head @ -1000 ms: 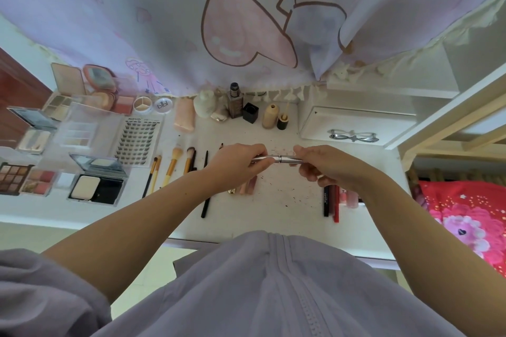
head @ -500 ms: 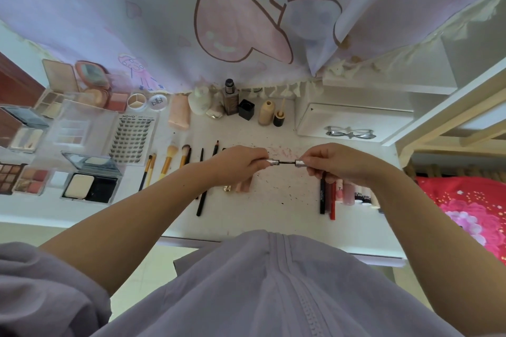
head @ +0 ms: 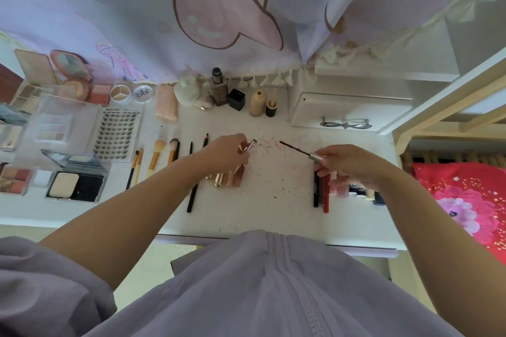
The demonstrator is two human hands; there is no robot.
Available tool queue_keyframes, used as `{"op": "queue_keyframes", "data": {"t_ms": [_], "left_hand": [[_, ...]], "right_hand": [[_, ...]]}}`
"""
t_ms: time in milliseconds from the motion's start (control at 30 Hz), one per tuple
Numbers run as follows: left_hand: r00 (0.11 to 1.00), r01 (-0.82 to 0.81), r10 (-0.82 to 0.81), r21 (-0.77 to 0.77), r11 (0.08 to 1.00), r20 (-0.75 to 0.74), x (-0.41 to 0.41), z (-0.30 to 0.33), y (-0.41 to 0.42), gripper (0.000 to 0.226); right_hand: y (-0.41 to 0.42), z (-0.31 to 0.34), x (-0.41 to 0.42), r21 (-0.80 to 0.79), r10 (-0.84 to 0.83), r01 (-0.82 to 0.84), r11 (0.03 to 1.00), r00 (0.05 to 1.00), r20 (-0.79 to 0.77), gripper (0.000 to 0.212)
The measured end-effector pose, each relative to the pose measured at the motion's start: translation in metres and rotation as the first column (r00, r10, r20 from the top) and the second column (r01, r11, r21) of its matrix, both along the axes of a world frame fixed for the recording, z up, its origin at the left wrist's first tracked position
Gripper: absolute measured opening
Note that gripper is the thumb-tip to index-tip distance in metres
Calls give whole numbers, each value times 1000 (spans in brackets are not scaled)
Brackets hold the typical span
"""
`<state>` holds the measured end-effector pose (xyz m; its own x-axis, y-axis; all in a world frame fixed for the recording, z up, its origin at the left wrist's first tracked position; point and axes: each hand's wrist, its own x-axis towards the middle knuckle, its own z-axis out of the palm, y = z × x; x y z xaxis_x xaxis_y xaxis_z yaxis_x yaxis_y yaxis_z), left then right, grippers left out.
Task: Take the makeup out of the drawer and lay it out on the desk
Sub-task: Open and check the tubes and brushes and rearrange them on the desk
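The right hand [head: 345,164] pinched the silver cap of a mascara wand [head: 297,150], its dark brush tip angled up and to the left, clear of the bench [head: 273,216]. The left hand [head: 227,154] gripped the matching tube [head: 247,146], the open mouth pointing toward the wand; the two parts were well apart, with a patch of dark and pink specks on the bench between them.

Taking the tube as the landmark: directly below it, partly under the left hand, lay a few gold and pink lip tubes [head: 228,179]. To its left ran a row of brushes [head: 157,154] and thin pencils, then a tray of false lashes [head: 117,134], and farther left several open compacts and palettes [head: 74,182]. Above it, along the curtain hem, stood a line of bottles [head: 219,87]. To its right, beyond the wand, lay a black pencil [head: 316,189] and a red one side by side, with small pots partly hidden under the right hand. Farther right and up sat a white drawer box [head: 347,109] with a lash curler on it.

The step in hand looked like laying out the opened mascara. To do it well, the wand would best be set down brush tip off the other items, or threaded back squarely into the tube mouth, since the wet brush could smear the bench or neighbouring pieces.
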<state>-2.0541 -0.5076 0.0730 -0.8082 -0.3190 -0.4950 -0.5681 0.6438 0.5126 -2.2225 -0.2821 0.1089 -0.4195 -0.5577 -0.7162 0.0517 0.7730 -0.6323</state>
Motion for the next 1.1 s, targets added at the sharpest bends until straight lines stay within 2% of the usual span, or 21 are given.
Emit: {"op": "queue_keyframes", "data": {"t_ms": [100, 200, 333, 433, 533, 633, 700, 833, 933, 1033, 1100], "left_hand": [[989, -146, 147, 42, 988, -29, -12, -9, 25, 26], [990, -134, 138, -108, 985, 29, -13, -16, 38, 34], [999, 18, 3, -404, 914, 52, -16, -26, 37, 38], [989, 140, -95, -490, 860, 115, -20, -33, 32, 40], [979, 195, -131, -528, 826, 155, -21, -39, 27, 41], [972, 226, -152, -543, 809, 178, -21, -42, 24, 41], [974, 223, -158, -554, 802, 163, -22, -40, 23, 41], [983, 141, -181, -498, 856, -33, -41, -32, 41, 35], [978, 100, -159, -370, 923, -133, -63, -30, 86, 28], [993, 92, -109, -267, 959, -50, -78, -41, 133, 24], [998, 64, -65, -271, 961, 4, -84, -49, 149, 27]], "right_hand": [[-17, -19, 27, 13, -53, 53, 999, 999, 2, 17], [-36, -40, 61, 51, -154, 158, 986, 985, -77, 15], [-57, -63, 101, 147, 49, -12, 989, 967, -248, 23], [-72, -73, 115, 253, 175, -81, 964, 912, -372, 30], [-81, -77, 119, 327, 231, -88, 941, 874, -427, 32], [-79, -76, 115, 329, 285, -149, 932, 862, -418, 39], [-71, -69, 101, 289, 256, -138, 947, 870, -423, 43], [-38, -47, 47, 238, 148, -16, 971, 823, -548, 27], [-19, -37, 12, 212, 99, 14, 977, 853, -513, 24], [-15, -39, -3, 209, 141, -39, 977, 855, -499, 24], [-15, -43, -7, 215, 169, -68, 974, 854, -493, 23]]}}
